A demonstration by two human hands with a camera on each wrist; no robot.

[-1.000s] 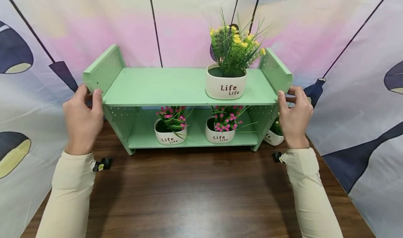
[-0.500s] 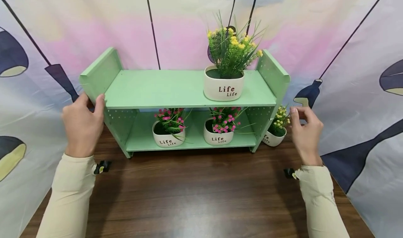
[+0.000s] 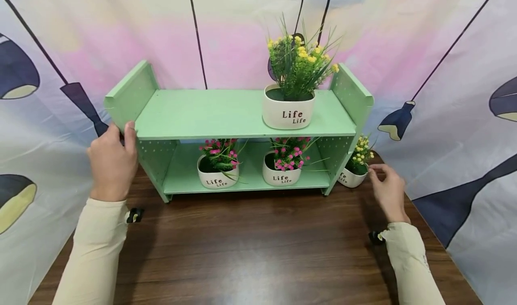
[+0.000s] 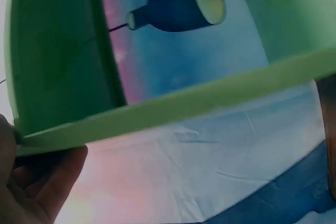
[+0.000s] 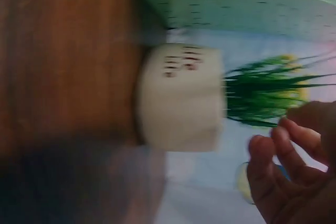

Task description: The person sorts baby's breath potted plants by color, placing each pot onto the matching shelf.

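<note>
My left hand point(image 3: 113, 163) grips the left side panel of a green two-tier shelf point(image 3: 202, 110), thumb on the front edge and fingers behind. The left wrist view has the thumb and fingers at the panel's edge point(image 4: 136, 116). My right hand point(image 3: 389, 190) is beside a white pot point(image 3: 352, 178) of small yellow flowers, standing on the table just right of the shelf. Its fingers are loosely bent and hold nothing. In the right wrist view, the fingertips lie near the green leaves point(image 5: 257, 95), in front of the pot's rim.
A white "Life" pot point(image 3: 288, 115) with yellow flowers and long grass stands on the upper tier's right half. Two white pots, left point(image 3: 218, 178) and right point(image 3: 281, 176), hold pink flowers below. A patterned curtain point(image 3: 242, 36) hangs behind the brown table point(image 3: 242, 242).
My right hand has let go of the shelf's right panel and moved outward, then down beside the pot on the table. My left hand keeps its grip on the shelf.
</note>
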